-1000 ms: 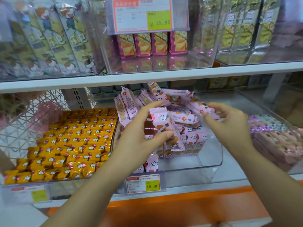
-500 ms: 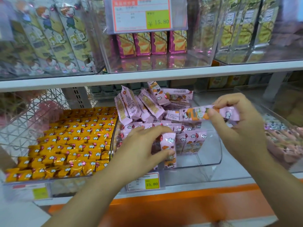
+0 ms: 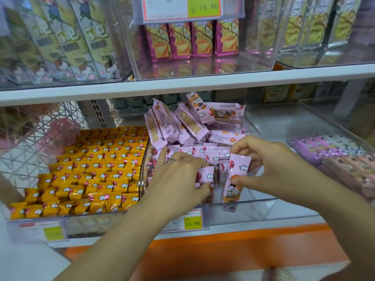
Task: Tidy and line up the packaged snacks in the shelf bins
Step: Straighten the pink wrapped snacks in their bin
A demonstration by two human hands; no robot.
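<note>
While upright, pink packet [image 3: 239, 167] sits within right grip [image 3: 269, 165]

We note a yellow-and-white paper price label [image 3: 192, 221] at lower centre, a larger orange-bordered price card [image 3: 182, 7] at top centre, a white wire lattice rack [image 3: 26, 138] at left, and an orange base panel [image 3: 223, 256] along the bottom.

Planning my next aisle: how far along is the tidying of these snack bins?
Done: the orange packets lie in neat rows. In hand: the right hand pinches a pink packet, the left hand grips its neighbour in the front row. Left: the jumbled pink pile behind them.
</note>
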